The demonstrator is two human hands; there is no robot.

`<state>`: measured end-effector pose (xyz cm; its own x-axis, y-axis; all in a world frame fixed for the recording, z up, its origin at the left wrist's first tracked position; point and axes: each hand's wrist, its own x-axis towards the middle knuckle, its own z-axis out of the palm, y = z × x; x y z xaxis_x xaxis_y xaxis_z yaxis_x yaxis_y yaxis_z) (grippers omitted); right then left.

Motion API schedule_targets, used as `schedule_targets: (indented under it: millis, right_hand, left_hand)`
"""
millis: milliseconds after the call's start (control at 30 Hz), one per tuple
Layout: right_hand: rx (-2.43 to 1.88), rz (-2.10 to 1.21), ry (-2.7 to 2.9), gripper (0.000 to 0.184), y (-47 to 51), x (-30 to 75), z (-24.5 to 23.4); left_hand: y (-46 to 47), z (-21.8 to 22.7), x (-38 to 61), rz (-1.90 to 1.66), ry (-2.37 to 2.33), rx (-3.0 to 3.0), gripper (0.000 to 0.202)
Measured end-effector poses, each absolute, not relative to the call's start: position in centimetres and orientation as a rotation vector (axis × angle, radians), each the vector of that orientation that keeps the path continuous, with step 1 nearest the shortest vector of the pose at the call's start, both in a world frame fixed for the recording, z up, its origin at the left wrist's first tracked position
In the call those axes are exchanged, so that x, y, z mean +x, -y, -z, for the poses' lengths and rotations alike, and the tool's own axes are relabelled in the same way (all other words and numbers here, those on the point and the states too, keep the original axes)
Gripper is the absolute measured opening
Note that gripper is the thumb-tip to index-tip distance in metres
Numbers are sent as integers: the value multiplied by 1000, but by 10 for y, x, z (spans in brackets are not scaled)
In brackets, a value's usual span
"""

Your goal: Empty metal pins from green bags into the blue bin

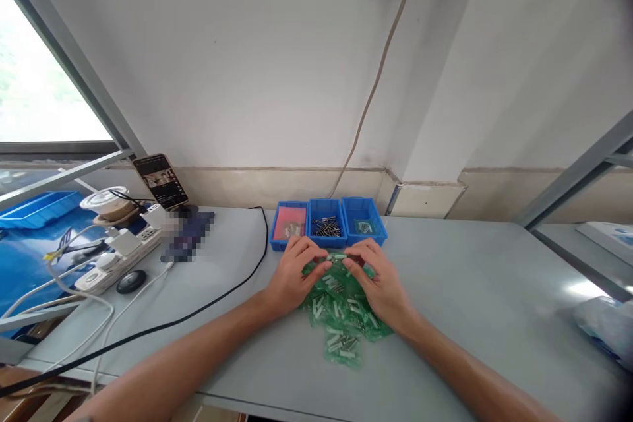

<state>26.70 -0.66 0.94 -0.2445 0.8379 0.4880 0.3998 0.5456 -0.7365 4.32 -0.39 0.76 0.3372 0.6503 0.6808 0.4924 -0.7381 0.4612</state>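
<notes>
My left hand point(293, 277) and my right hand point(378, 280) rest over a heap of small green plastic bags point(341, 323) that hold little white and metal parts. Both hands have their fingers curled together and pinch one green bag point(337, 257) between them at the far edge of the heap. Just behind the hands stand three blue bins: the left bin point(289, 224) has a pink sheet and small parts, the middle bin point(326, 225) holds dark screws, the right bin point(364, 219) has a few small pieces.
On the grey table point(469, 290), a black cable point(217, 300) runs left of the hands. A phone point(161, 179) leans at the back left, near a white power strip point(121, 252) with plugs and a round black object point(131, 281). A clear wrapped item point(610, 330) lies far right.
</notes>
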Motion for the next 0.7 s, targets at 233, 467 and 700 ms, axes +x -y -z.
schedule_targets:
  millis: [233, 467, 700]
  right_hand:
    - [-1014, -725, 1845, 17, 9, 265, -8]
    - [-961, -658, 1902, 18, 11, 266, -15]
    - [-1021, -661, 1870, 21, 13, 264, -14]
  left_hand:
    - [5, -7, 43, -1290, -1029, 2434, 17]
    - [4, -6, 41, -1276, -965, 2436, 16]
    - [3, -1, 40, -1242, -1001, 2396, 18]
